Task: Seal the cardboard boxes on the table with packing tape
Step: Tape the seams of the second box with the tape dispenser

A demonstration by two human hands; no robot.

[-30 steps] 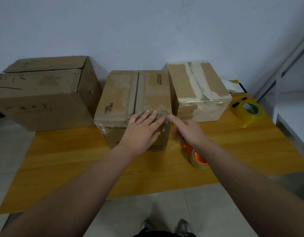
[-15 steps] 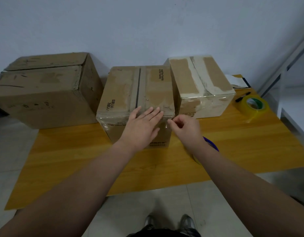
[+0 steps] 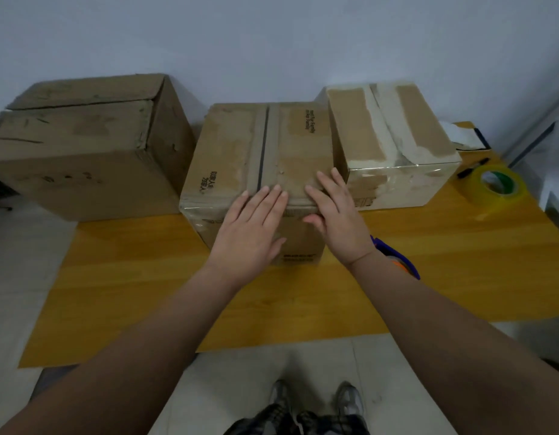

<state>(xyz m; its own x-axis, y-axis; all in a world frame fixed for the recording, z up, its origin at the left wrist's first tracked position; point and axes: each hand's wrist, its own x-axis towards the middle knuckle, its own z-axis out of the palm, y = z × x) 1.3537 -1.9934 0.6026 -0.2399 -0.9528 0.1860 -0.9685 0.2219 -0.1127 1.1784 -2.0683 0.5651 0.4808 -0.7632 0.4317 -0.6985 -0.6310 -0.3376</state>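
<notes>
Three cardboard boxes stand along the back of the wooden table (image 3: 460, 262). The middle box (image 3: 234, 152) has a dark seam down its closed top and clear tape over its front edge. My left hand (image 3: 250, 227) lies flat with straight fingers over that front edge. My right hand (image 3: 338, 211) presses flat on the box's near right corner, thumb on the front face. A blue and orange tape dispenser (image 3: 397, 262) lies on the table, partly hidden behind my right wrist. A yellowish tape roll (image 3: 495, 189) sits at the far right.
The large box (image 3: 83, 152) at the left overhangs the table's edge. The right box (image 3: 394, 152) shows torn white tape strips. A black marker (image 3: 473, 172) and a clipboard with paper (image 3: 463, 136) lie behind the roll. A metal frame rises at the right.
My right hand opened from a pinch at the box's corner and now lies flat on it. My left hand stayed on the front edge. The view shifted closer.
</notes>
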